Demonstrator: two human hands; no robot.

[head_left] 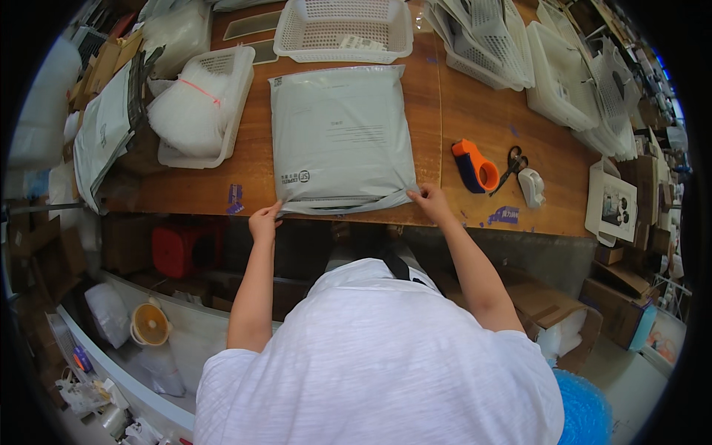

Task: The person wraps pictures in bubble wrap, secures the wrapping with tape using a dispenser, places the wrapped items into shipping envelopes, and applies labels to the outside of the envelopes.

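Note:
A plump grey plastic mailing bag (341, 133) lies flat on the wooden table, its near edge along the table's front. My left hand (265, 221) pinches the bag's near left corner. At the near right corner, my right hand (432, 203) grips the same edge between thumb and fingers. Between the two hands the flap is drawn out in a narrow strip. What fills the bag is hidden inside it.
Right of the bag lie an orange tape dispenser (475, 166), black scissors (510, 169) and a small white tape dispenser (531, 187). Beyond it stands a white basket (343, 55). A white tray (231, 144) holding foam sleeves (191, 111) sits left; stacked baskets (493, 59) stand far right.

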